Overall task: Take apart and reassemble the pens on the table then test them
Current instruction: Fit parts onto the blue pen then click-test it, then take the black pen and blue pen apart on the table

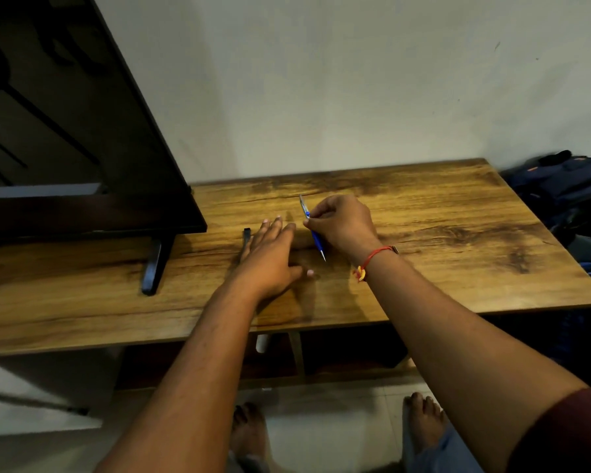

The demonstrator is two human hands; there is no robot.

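a wood-grain table, brown with darker streaks, stands against a plain pale wall. on its left part stands a dark screen, tilted in this wide view, on a black foot set on the tabletop. past the table's right end a dark blue bag lies by the wall. under the top there is a lower shelf in shadow, and below that a pale tiled floor with two bare feet on it. near the middle of the table the right hand has its fingers curled round a blue pen, pinching it at mid-barrel; the pen slants, its metal tip towards the person and low over the wood, its clear end pointing to the wall. whether the tip touches the wood cannot be told. a red thread circles that wrist. just beside it the left hand lies palm down on the table, fingers straight and slightly spread, holding nothing. a small dark piece lies on the wood at the outer edge of that hand, partly hidden by it.
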